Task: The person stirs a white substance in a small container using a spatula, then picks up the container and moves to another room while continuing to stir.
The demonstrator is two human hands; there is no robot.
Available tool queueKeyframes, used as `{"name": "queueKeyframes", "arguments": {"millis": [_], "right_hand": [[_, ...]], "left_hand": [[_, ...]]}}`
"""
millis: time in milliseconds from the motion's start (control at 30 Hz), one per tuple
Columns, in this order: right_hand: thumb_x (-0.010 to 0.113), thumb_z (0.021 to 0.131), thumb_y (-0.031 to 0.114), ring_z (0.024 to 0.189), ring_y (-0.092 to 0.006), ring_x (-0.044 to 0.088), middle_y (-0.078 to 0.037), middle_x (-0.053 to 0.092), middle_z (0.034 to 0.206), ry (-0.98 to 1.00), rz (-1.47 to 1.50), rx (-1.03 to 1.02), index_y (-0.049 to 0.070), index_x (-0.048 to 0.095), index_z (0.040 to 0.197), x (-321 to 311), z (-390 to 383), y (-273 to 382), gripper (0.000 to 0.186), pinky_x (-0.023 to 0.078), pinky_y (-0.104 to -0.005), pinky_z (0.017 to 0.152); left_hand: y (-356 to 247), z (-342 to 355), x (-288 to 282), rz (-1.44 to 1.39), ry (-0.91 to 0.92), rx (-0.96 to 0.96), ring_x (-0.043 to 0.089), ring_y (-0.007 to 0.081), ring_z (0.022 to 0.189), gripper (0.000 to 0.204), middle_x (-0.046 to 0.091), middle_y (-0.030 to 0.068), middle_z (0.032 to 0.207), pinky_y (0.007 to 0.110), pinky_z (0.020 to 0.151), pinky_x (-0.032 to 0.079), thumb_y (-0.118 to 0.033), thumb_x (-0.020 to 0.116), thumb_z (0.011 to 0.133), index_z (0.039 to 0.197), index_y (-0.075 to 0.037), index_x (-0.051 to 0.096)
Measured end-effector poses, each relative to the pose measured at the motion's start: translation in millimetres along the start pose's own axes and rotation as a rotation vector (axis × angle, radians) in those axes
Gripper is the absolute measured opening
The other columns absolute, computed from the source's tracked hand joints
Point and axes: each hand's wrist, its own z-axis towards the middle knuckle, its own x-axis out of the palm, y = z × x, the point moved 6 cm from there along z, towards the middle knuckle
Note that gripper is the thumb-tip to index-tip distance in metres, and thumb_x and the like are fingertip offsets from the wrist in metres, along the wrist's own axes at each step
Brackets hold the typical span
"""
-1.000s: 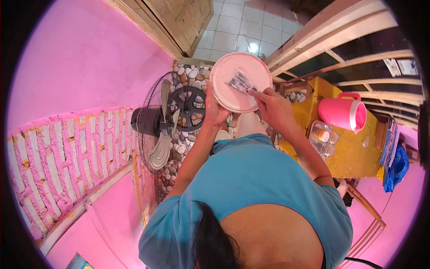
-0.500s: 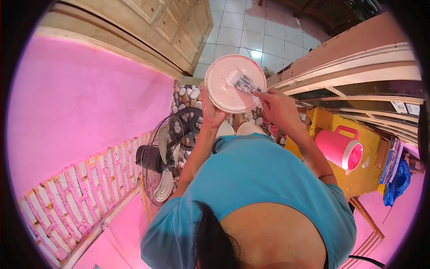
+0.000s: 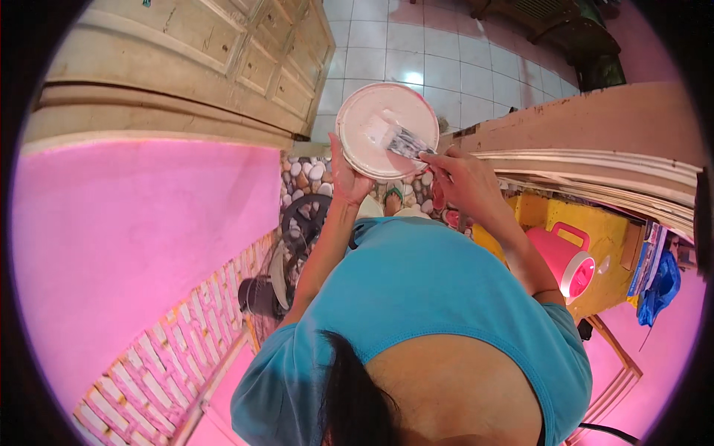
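A round white lid coated with pale, wet, creamy paint is held out in front of me. My left hand grips it from the near left, thumb up along the side and the other fingers mostly hidden beneath. In my right hand is a flat paintbrush, its dark head streaked with white. The fingers pinch it at the lid's right edge, and its head lies against the paint. A thicker smear of paint sits just left of the brush head.
A dark stand fan stands close on my left, by the pink wall. To the right, a pink jug rests on a yellow surface beside a blue bag. Ahead are a panelled wooden door and tiled floor.
The view has swung slightly, showing more of the door and the right-hand ledge. The lid and brush sit a little farther left and up in view, both still held the same way.
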Motion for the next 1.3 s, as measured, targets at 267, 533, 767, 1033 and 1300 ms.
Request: {"name": "queueKeyframes", "arguments": {"millis": [267, 533, 767, 1033, 1300], "right_hand": [[0.060, 0.087, 0.015, 0.074, -0.0332, 0.063, -0.009, 0.063, 0.086, 0.035, -0.094, 0.078, 0.017, 0.069, 0.113, -37.5, 48.5, 5.6, 0.027, 0.049, -0.0413, 0.064], [0.059, 0.087, 0.012, 0.074, -0.0346, 0.063, -0.013, 0.061, 0.084, -0.143, 0.129, 0.202, 0.016, 0.070, 0.110, -13.0, 102.4, 8.6, 0.026, 0.050, -0.0440, 0.064], [0.058, 0.087, 0.011, 0.073, -0.0331, 0.064, -0.013, 0.061, 0.084, -0.120, 0.025, 0.208, 0.017, 0.070, 0.111, -8.7, 114.1, -16.6, 0.027, 0.050, -0.0441, 0.063], [0.056, 0.089, 0.017, 0.072, -0.0336, 0.064, -0.013, 0.061, 0.085, -0.216, 0.000, 0.270, 0.017, 0.069, 0.113, -43.3, 127.1, -69.6, 0.027, 0.051, -0.0445, 0.063], [0.055, 0.089, 0.016, 0.071, -0.0325, 0.064, -0.012, 0.061, 0.086, -0.237, -0.018, 0.430, 0.018, 0.069, 0.114, -68.2, 101.1, -113.6, 0.028, 0.050, -0.0434, 0.063]], "left_hand": [[-50.0, 62.0, 7.8, -0.128, 0.079, -0.090, 0.040, 0.0339, 0.133, 0.075, 0.038, 0.0150, 0.148, 0.051, 0.111, 0.033, -0.061, 0.039, 0.095, 0.146, -0.006, 0.033], [-67.4, 92.6, 17.5, 0.080, 0.009, -0.183, 0.040, 0.0320, 0.133, 0.076, 0.039, 0.0152, 0.147, 0.048, 0.112, 0.032, -0.062, 0.037, 0.095, 0.145, -0.006, 0.033], [-50.9, 125.9, 17.7, 0.039, 0.029, -0.226, 0.042, 0.0313, 0.131, 0.075, 0.041, 0.0163, 0.144, 0.049, 0.111, 0.032, -0.062, 0.037, 0.095, 0.144, -0.005, 0.034], [-1.5, 177.6, 67.5, 0.176, 0.095, -0.335, 0.048, 0.0300, 0.125, 0.076, 0.049, 0.0147, 0.137, 0.048, 0.107, 0.039, -0.065, 0.041, 0.092, 0.140, -0.005, 0.041], [53.6, 217.7, 83.2, 0.056, 0.144, -0.513, 0.046, 0.0319, 0.127, 0.075, 0.047, 0.0162, 0.139, 0.049, 0.108, 0.037, -0.063, 0.041, 0.093, 0.141, -0.006, 0.039]]}}
